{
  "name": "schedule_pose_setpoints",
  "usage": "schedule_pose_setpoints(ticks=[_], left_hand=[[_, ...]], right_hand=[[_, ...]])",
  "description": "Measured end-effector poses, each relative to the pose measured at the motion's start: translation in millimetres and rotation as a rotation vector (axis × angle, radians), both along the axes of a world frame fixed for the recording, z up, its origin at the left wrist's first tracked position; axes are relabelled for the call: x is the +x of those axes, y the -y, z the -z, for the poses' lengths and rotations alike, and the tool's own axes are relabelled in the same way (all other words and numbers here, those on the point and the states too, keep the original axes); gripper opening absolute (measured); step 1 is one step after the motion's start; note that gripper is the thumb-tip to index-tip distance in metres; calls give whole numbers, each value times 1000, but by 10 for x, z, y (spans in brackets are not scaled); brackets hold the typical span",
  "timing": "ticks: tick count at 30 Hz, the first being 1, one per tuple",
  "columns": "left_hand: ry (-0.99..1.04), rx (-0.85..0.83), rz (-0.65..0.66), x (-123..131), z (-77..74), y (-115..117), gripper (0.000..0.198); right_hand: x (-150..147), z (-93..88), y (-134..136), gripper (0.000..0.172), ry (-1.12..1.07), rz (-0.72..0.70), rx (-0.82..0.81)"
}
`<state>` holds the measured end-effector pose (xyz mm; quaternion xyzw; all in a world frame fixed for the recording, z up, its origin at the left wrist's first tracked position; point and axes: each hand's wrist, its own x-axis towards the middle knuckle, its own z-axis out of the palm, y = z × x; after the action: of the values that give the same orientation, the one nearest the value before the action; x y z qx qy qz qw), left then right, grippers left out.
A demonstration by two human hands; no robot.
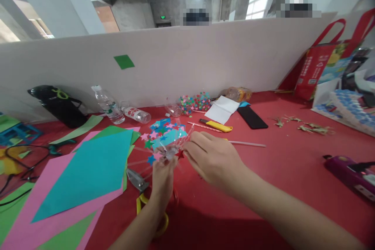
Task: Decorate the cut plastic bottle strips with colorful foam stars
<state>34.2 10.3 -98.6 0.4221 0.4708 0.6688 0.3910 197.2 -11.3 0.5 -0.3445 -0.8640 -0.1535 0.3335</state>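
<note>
My left hand (pixel 162 178) is closed round the base of a clear plastic piece with spread strips (pixel 168 142) that carry several coloured paper stars. My right hand (pixel 211 159) is beside it, fingertips pinched on a small red star (pixel 179 154) at the end of one strip. Both hands hover just above the red table (pixel 278 172). Yellow-handled scissors (pixel 140 187) lie under my left wrist, partly hidden.
Teal, pink and green paper sheets (pixel 84 172) lie at the left. Plastic bottles (pixel 123 111), a pile of cut stars (pixel 195 102), a yellow utility knife (pixel 218 125), white paper (pixel 222 109), a black phone (pixel 252 117) and a thin stick (pixel 247 144) sit farther back. A red bag (pixel 319 62) stands at the right.
</note>
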Motion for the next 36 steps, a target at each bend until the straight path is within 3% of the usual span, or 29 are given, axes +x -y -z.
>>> schedule_pose_setpoints(ticks=[3,9,13,19,24,31,36], left_hand=[[24,5,54,10,-40,-14,19],[78,19,135,33,-136,8,21],[82,9,111,25,-146,2,21],[12,15,51,-12,-102,-8,22],[-2,3,64,-16,-100,13,20],[7,41,66,16,-121,35,20],[21,18,67,16,-126,35,21]], right_hand=[[21,-19,-7,11,-16,-28,-72],[58,-35,-25,16,-40,-89,-181],[135,-105,-48,18,-131,-113,-242],[205,-232,-37,4,-234,-113,-281],[88,-187,28,7,-279,-115,-311],[-36,-41,42,9,-250,-78,-261],[-40,17,32,17,-75,-70,-76]])
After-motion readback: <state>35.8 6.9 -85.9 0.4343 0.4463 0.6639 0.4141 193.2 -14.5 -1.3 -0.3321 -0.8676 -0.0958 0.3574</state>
